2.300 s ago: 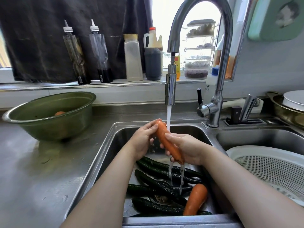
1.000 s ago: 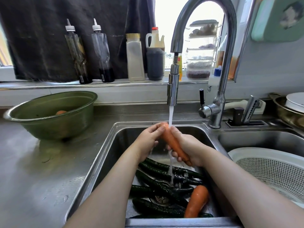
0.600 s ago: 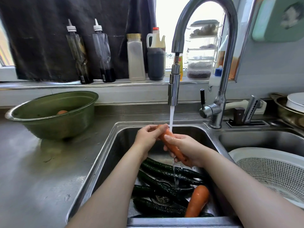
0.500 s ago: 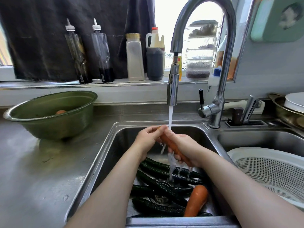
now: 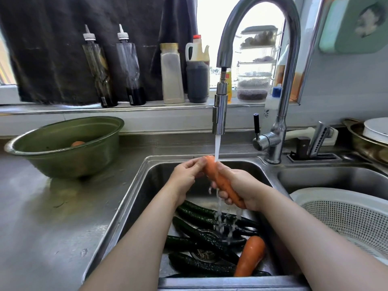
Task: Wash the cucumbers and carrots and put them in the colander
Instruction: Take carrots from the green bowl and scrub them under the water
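Head view. Over the sink (image 5: 134,198), the carrot (image 5: 220,181) is held slanting. Its thick end is up under the water (image 5: 217,148) falling from the tap (image 5: 219,114), so the stream runs down its length and drips off the low end into the sink. The left hand (image 5: 184,175) pinches the thick end with fingertips and thumb, likely to steady and turn it. The right hand (image 5: 241,185) is curled round the lower half, fingers beneath, placed to rub the skin as the water passes. Both hands are narrow, closed on this one carrot.

On the sink's floor lie several cucumbers (image 5: 201,215) and a second carrot (image 5: 249,257), around the drain (left there, I judge, so the runoff wets them while they wait). Right of the sink, in the neighbouring basin, sits the white colander (image 5: 336,196). What shows of it holds nothing, so the task looks early. It is near the right hand, which suits a short carry. Left of the sink, on the bench (image 5: 42,217), stands a bowl (image 5: 63,162) with something orange inside, too hidden to name.
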The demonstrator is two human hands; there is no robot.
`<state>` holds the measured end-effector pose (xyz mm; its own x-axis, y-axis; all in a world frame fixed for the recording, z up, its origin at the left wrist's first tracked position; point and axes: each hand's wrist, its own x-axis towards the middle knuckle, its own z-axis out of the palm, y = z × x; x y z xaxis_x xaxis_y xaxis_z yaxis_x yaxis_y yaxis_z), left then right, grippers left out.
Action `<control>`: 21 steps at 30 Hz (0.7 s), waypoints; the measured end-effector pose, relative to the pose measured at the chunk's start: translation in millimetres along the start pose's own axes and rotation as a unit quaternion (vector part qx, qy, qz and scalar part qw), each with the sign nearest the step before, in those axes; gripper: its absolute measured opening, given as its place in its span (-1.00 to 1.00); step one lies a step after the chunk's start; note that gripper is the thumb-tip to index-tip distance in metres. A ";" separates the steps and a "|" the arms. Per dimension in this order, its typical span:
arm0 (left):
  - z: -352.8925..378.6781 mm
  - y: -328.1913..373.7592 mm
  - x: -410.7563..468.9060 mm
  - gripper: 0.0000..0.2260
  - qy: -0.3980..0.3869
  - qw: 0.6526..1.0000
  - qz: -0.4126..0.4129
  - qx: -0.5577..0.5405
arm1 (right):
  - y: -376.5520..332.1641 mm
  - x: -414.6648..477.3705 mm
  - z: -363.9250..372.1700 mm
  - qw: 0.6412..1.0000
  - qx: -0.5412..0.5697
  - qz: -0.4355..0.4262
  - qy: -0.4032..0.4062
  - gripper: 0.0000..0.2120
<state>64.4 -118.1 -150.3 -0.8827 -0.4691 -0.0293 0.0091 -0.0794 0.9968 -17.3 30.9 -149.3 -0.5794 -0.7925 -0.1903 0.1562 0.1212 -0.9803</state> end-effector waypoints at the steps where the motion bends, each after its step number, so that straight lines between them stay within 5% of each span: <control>1: 0.7 0.2 0.1 -0.81 -0.009 1.000 0.004 0.000 | 0.3 1.7 1.0 1.000 -0.013 0.004 0.018 -0.48; 4: 0.9 -0.6 2.6 -0.82 -0.014 1.000 0.008 -0.013 | 4.3 7.0 -3.1 1.000 0.005 0.025 0.016 -0.43; 9: -3.2 -4.5 9.2 -0.81 0.011 1.000 0.006 -0.019 | 3.4 2.2 -14.5 0.987 0.102 0.008 -0.122 -0.69; 16: -6.6 -4.9 9.7 -0.77 -0.016 0.999 0.013 -0.042 | 6.1 5.6 -4.5 0.990 -0.111 -0.043 0.077 -0.74; 21: -10.1 -4.0 12.9 -0.73 -0.010 0.993 0.016 -0.117 | 3.6 3.2 -7.0 0.987 -0.145 -0.025 0.063 -0.72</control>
<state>57.7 -132.8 -155.4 -0.8896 -0.4566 0.0069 0.1449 -0.2679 0.9525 -24.2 33.0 -153.8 -0.6779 -0.7237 -0.1292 -0.0993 0.2643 -0.9593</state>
